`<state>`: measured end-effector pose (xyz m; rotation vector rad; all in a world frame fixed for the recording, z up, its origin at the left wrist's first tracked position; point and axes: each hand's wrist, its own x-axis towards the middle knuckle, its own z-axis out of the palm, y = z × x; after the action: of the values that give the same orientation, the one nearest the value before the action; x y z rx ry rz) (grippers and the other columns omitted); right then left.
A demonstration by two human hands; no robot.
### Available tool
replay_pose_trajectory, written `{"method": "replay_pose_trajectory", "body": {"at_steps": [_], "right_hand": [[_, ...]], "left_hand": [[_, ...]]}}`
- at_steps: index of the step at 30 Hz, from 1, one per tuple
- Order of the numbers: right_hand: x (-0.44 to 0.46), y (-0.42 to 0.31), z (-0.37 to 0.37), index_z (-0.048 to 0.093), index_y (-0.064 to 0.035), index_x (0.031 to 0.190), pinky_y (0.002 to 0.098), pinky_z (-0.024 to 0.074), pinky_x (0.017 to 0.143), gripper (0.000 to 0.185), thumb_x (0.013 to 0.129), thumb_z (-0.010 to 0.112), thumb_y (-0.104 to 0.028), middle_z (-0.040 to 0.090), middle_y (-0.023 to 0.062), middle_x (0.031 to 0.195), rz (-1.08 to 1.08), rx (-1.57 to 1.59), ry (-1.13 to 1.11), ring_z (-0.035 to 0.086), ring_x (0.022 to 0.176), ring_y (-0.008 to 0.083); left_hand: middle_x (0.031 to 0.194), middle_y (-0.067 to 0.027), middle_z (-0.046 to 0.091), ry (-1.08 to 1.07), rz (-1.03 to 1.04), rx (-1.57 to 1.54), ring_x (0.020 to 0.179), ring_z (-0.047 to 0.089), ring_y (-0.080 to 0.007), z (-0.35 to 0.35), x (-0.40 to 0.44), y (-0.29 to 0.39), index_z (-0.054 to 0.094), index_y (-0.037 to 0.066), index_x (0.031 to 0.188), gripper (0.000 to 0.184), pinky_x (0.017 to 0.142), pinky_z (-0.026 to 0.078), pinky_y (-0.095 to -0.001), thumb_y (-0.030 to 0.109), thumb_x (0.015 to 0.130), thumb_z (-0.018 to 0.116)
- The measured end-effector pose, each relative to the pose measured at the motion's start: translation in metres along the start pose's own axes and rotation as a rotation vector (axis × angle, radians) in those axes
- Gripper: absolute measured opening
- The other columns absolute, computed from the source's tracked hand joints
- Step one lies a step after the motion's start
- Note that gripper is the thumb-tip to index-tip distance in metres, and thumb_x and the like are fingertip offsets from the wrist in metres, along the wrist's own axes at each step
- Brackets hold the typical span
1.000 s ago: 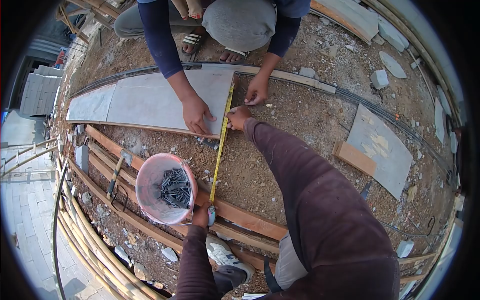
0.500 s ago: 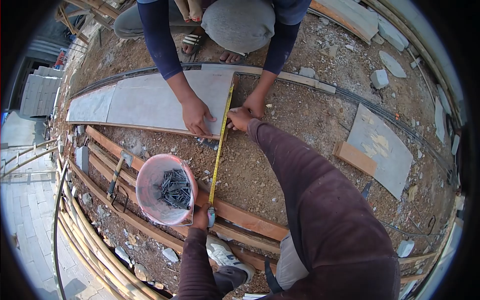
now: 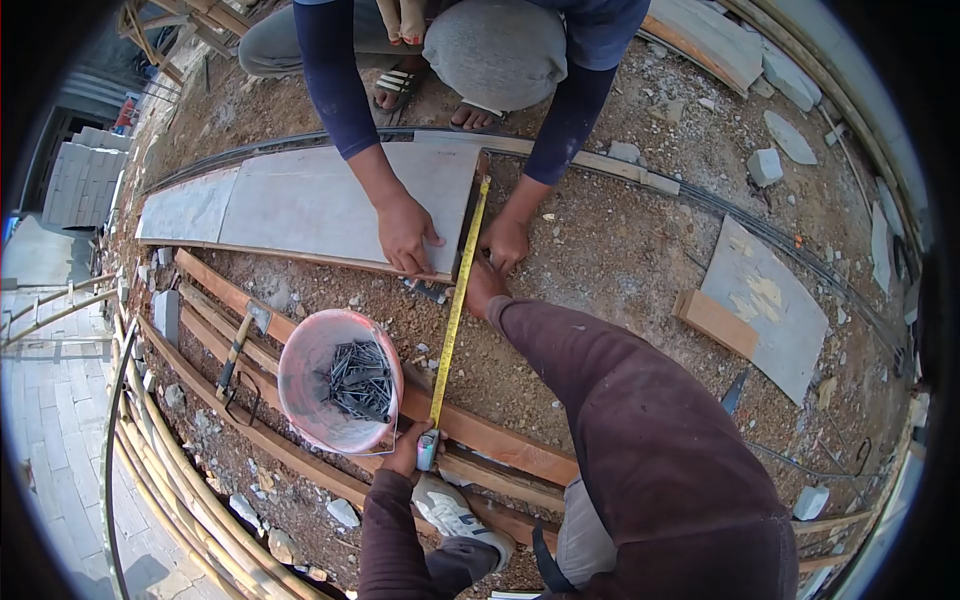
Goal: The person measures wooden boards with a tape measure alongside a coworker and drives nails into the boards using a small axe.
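Observation:
My left hand [image 3: 404,452] is closed around a tape measure [image 3: 427,450], low in view beside a bucket of nails [image 3: 340,380]. The yellow tape blade [image 3: 455,325] stretches away from it, past the end of a long grey panel [image 3: 345,205]. My right hand [image 3: 487,286] is curled close to the blade by the panel's near corner; its fingertips are partly hidden, so what it grips is unclear. Opposite me a crouching co-worker rests one hand [image 3: 408,235] on the panel. That person's other hand [image 3: 506,243] is right beside my right hand.
Wooden beams [image 3: 510,445] lie under the bucket, with a hammer [image 3: 236,350] on them to the left. Bamboo poles [image 3: 170,490] run along the lower left. A loose grey sheet [image 3: 765,300] with a wood block [image 3: 716,323] lies on the rubbly ground at right.
The blade's far end has shifted right, off the panel's edge. My right hand and the co-worker's hand beside it have come toward me. My left hand still holds the tape measure.

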<state>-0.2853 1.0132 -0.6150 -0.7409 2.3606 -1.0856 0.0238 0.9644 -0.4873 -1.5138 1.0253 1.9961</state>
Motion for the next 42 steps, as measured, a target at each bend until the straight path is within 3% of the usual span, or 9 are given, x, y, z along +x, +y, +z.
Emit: {"method": "replay_pose_trajectory", "body": {"at_steps": [3,9,24,26,28,31,34,37,42], "right_hand": [[0.001,0.000,-0.003,0.039,-0.0001,0.142,0.0469,0.0406,0.106,0.083,0.078,0.079,-0.035,0.050,0.0261,0.136,0.090,0.078,-0.102,0.049,0.127,0.0412],[-0.006,-0.005,-0.007,0.047,-0.0049,0.135,0.0466,0.0474,0.096,0.072,0.075,0.080,-0.028,0.059,0.0228,0.122,0.032,-0.001,-0.001,0.059,0.114,0.0389],[-0.008,-0.021,-0.026,0.040,-0.0002,0.141,0.0439,0.0428,0.104,0.079,0.077,0.080,-0.024,0.052,0.0239,0.133,0.105,0.055,-0.207,0.051,0.125,0.0404],[-0.019,-0.018,-0.027,0.040,-0.0019,0.142,0.0432,0.0439,0.102,0.074,0.079,0.076,-0.019,0.053,0.0239,0.132,0.154,0.368,-0.137,0.052,0.123,0.0402],[-0.028,0.001,-0.001,0.052,-0.0037,0.123,0.0467,0.0495,0.089,0.041,0.086,0.066,-0.012,0.056,0.0222,0.115,-0.166,0.089,0.317,0.060,0.106,0.0407],[-0.032,0.025,-0.013,0.061,0.0008,0.111,0.0418,0.0534,0.069,0.024,0.092,0.054,-0.013,0.067,0.0162,0.085,0.078,0.381,0.064,0.068,0.078,0.0348],[-0.025,0.033,-0.025,0.064,0.0009,0.103,0.0364,0.0527,0.060,0.027,0.096,0.052,-0.022,0.070,0.0127,0.083,0.447,0.840,0.000,0.068,0.070,0.0240],[0.001,0.023,-0.047,0.065,-0.0005,0.103,0.0311,0.0504,0.053,0.034,0.098,0.052,-0.032,0.070,0.0098,0.081,0.540,0.954,-0.013,0.066,0.062,0.0157],[0.026,0.007,-0.047,0.068,-0.0022,0.088,0.0299,0.0526,0.051,0.021,0.088,0.068,-0.023,0.070,0.0061,0.071,0.429,0.791,-0.067,0.068,0.057,0.0163]], "left_hand": [[0.073,-0.0038,0.062,-0.053,-0.002,0.001,0.060,0.058,-0.0158,0.003,-0.008,0.001,0.066,0.005,0.096,0.039,0.052,0.045,-0.0294,0.042,0.097,0.053],[0.074,-0.0041,0.061,-0.064,0.012,0.008,0.061,0.058,-0.0156,0.009,-0.008,0.000,0.065,0.005,0.095,0.039,0.053,0.045,-0.0290,0.041,0.099,0.052],[0.073,-0.0040,0.061,-0.043,0.020,0.016,0.062,0.059,-0.0161,0.005,-0.012,-0.005,0.065,0.005,0.095,0.040,0.052,0.046,-0.0297,0.042,0.099,0.052],[0.073,-0.0040,0.061,-0.038,0.016,0.039,0.062,0.059,-0.0162,0.000,-0.010,-0.004,0.065,0.005,0.094,0.040,0.052,0.046,-0.0299,0.042,0.098,0.052],[0.073,-0.0038,0.061,-0.028,0.015,0.064,0.061,0.059,-0.0163,-0.007,-0.003,-0.003,0.065,0.005,0.094,0.041,0.051,0.045,-0.0302,0.044,0.097,0.053],[0.072,-0.0035,0.061,0.033,0.057,0.124,0.059,0.058,-0.0161,-0.013,0.006,-0.001,0.066,0.007,0.093,0.041,0.049,0.045,-0.0306,0.046,0.096,0.053],[0.069,-0.0024,0.061,0.047,0.014,0.147,0.057,0.057,-0.0159,-0.016,0.014,0.000,0.066,0.010,0.090,0.041,0.048,0.045,-0.0310,0.048,0.095,0.052],[0.068,-0.0020,0.061,0.073,0.004,0.167,0.056,0.056,-0.0160,-0.014,0.018,0.002,0.067,0.010,0.090,0.041,0.048,0.044,-0.0315,0.048,0.095,0.052],[0.069,-0.0021,0.061,0.036,0.007,0.136,0.056,0.056,-0.0162,-0.008,0.017,0.005,0.066,0.010,0.092,0.040,0.048,0.044,-0.0321,0.047,0.096,0.051]]}}
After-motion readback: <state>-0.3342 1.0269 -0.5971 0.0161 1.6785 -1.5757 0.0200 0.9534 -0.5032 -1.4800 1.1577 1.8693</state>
